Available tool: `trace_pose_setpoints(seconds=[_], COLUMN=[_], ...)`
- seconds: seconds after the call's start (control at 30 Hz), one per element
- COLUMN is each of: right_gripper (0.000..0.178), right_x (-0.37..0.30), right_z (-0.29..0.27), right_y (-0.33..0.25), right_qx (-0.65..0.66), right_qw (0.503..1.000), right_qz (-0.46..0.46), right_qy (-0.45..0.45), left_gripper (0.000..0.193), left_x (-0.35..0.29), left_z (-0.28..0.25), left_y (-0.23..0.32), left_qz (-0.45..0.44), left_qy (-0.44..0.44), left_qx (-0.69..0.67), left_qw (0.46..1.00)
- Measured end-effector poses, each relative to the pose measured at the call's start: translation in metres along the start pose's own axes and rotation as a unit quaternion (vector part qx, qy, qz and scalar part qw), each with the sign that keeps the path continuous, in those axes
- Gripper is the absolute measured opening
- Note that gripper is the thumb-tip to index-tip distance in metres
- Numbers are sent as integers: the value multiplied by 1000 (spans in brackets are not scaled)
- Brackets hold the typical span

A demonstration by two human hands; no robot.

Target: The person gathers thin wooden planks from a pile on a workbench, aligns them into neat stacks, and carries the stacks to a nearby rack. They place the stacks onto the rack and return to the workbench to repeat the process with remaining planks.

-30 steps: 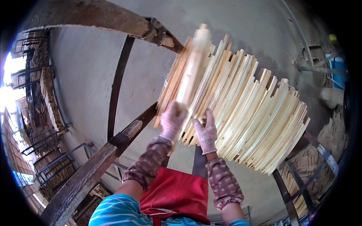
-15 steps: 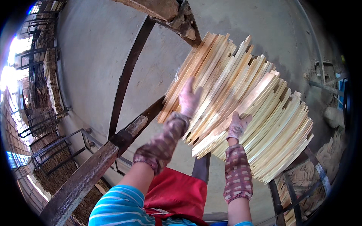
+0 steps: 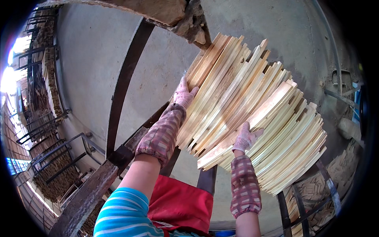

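A long row of pale wooden strips lies side by side in front of me, with uneven ends. My left hand, in a pinkish glove, rests against the row's left edge with fingers stretched up and thumb spread toward the strips. Further right, my right hand, gloved alike, lies on a wider pale board among the strips, its visible digits apart. The undersides of both hands are hidden. Checked sleeve covers are on both forearms.
A dark metal frame with a rough wooden beam borders the row at left and top. Racks stacked with wood stand along the far left. Scrap wood lies at lower right. A red apron covers my front.
My left hand has moved left, from above the strips to the row's left edge. My right hand stays on the board, shifting only slightly in view.
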State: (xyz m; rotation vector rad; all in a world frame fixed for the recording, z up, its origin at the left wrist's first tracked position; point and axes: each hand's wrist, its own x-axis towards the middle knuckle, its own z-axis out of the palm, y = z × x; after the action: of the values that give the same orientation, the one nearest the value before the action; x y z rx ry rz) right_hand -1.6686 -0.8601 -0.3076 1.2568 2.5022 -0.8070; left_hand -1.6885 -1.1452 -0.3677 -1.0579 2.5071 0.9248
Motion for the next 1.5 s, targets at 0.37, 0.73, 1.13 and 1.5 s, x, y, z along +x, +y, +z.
trace_pose_setpoints(seconds=[0.37, 0.73, 1.13, 1.5], right_gripper=[96, 93, 86, 97], right_x=[2, 9, 9, 3], right_z=[1, 10, 14, 7], right_y=[4, 12, 10, 8], right_qx=[-65, -151, -188, -140], right_qw=[998, 988, 982, 990], right_qz=[13, -7, 16, 27], right_qy=[-22, 4, -10, 12], left_gripper=[77, 76, 64, 90], left_x=[15, 50, 35, 58], left_z=[-12, -31, -28, -26], left_y=[13, 43, 42, 22], left_qz=[56, 29, 14, 17], left_qy=[-87, -199, -160, -229], left_qx=[120, 178, 180, 168], left_qw=[987, 963, 970, 959])
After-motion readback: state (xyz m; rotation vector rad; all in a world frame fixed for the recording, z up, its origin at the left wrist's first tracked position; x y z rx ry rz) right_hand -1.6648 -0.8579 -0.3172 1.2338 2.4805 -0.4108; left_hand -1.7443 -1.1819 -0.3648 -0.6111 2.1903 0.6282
